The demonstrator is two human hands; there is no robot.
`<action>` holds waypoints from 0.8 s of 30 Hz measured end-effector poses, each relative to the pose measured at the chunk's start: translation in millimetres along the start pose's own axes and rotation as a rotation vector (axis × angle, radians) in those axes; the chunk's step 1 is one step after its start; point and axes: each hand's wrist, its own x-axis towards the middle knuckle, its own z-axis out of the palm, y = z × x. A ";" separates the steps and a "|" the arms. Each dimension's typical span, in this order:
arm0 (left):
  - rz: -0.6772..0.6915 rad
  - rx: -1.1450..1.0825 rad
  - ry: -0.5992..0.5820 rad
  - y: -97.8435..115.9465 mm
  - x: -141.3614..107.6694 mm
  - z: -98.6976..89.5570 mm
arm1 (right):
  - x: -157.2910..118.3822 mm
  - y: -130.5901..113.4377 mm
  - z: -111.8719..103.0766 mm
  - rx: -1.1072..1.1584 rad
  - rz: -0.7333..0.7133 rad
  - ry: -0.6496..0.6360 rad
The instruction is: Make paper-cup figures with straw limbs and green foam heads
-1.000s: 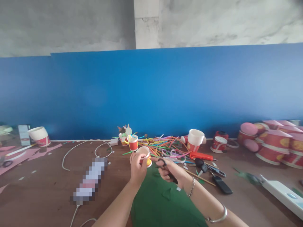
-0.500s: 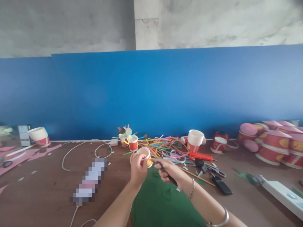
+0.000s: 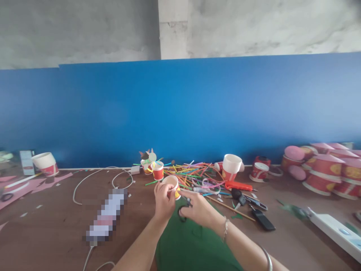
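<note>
My left hand (image 3: 164, 198) is closed on a small red and white paper cup (image 3: 174, 182), whose open top faces up and toward me. Beside it, my right hand (image 3: 196, 205) grips black-handled scissors (image 3: 182, 213), with a finger loop showing below the hand. The right index finger reaches to the right side of the cup. What the scissor blades touch is hidden. Green material (image 3: 194, 244) lies beneath both hands.
Behind the hands are colourful strips (image 3: 194, 171) and a decorated cup (image 3: 158, 171). An orange tool (image 3: 239, 186), keys (image 3: 239, 197) and a stack of cups (image 3: 324, 169) stand rightward. A blurred phone (image 3: 108, 214) and cable lie left.
My right hand has turned and moved slightly left; the scissors now hang lower, beside the cup, with a loop showing. My left hand and the cup have hardly moved.
</note>
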 end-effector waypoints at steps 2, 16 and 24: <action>0.000 -0.002 0.012 0.1 0.2 -0.2 | 6.3 1.3 -4.7 0.414 0.160 -0.091; -0.011 0.018 -0.017 -0.2 0.0 -0.2 | -4.7 4.8 6.7 -0.446 -0.067 0.098; 0.026 0.019 -0.003 0.8 -0.1 1.7 | 15.4 10.4 -1.5 0.726 0.399 -0.137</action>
